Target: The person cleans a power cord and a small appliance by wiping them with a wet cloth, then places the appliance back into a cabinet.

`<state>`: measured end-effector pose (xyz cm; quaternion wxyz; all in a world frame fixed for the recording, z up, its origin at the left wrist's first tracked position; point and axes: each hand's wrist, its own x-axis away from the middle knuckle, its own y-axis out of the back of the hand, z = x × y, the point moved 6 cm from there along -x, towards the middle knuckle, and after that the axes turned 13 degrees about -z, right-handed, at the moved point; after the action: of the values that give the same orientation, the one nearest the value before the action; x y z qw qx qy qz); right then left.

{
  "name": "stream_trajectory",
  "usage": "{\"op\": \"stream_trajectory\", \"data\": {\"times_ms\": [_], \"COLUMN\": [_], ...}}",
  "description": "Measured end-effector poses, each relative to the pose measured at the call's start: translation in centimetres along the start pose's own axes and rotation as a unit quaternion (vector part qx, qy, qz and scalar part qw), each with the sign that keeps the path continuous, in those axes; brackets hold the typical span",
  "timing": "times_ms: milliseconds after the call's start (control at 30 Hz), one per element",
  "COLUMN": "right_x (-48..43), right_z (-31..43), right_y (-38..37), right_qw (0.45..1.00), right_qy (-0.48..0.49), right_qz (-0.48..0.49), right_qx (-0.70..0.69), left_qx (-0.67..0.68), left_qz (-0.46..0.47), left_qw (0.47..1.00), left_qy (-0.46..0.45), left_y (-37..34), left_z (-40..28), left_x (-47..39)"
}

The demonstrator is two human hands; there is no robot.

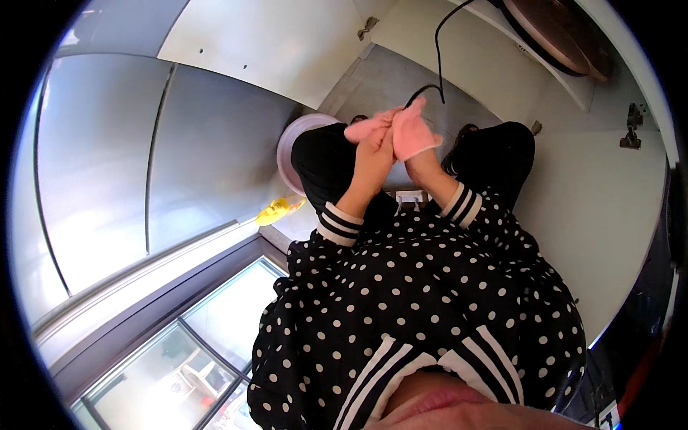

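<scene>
Both hands meet over the floor between my knees, at a folded pink cloth (413,135). My left hand (374,160) pinches the cloth near its middle, with one fold sticking out to the left. The cloth covers most of the fingers of my right hand (422,164), which grips it from the other side. A thin black cord (439,51) comes down from the upper cabinet area, bends sharply, and runs into the top of the cloth. Where the cord goes inside the cloth is hidden.
A pale round basin (287,153) stands beside my left knee. Near it lies a yellow packet (277,211). Open white cabinet doors (279,48) with hinges (630,126) flank me. A round brown pan-like object (553,37) sits on a shelf (559,80) at upper right.
</scene>
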<state>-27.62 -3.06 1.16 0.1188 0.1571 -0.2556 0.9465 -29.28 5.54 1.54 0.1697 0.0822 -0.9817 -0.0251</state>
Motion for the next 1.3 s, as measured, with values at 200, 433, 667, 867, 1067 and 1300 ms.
{"op": "stream_trajectory", "data": {"times_ms": [200, 433, 667, 867, 1067, 1300], "right_x": [-4.3, -7.0, -1.1, -12.4, -19.8, -20.5], "right_z": [-1.4, -6.4, -2.0, -5.3, -6.8, -5.7], "right_y": [1.8, 4.3, 1.1, 10.8, 19.3, 17.1], "right_qw": [0.952, 0.935, 0.924, 0.909, 0.897, 0.821], "right_qy": [-0.102, -0.259, -0.235, -0.194, -0.210, -0.249], "right_qz": [-0.168, -0.132, -0.288, -0.346, -0.388, -0.243], "right_qx": [0.235, -0.206, -0.094, -0.125, -0.026, -0.452], "left_qx": [-0.115, -0.240, -0.385, -0.303, -0.252, -0.086], "left_qz": [-0.010, -0.006, -0.028, 0.072, 0.121, 0.206], "left_qw": [0.986, 0.952, 0.887, 0.930, 0.946, 0.969], "left_qy": [-0.120, -0.190, -0.254, -0.198, -0.164, 0.102], "left_y": [1.5, 2.2, 2.1, 5.0, 8.9, 9.4], "left_z": [-0.1, -1.3, -0.9, -2.3, -5.3, -1.5], "left_x": [2.0, 6.2, 6.1, 10.4, 12.9, 11.0]}}
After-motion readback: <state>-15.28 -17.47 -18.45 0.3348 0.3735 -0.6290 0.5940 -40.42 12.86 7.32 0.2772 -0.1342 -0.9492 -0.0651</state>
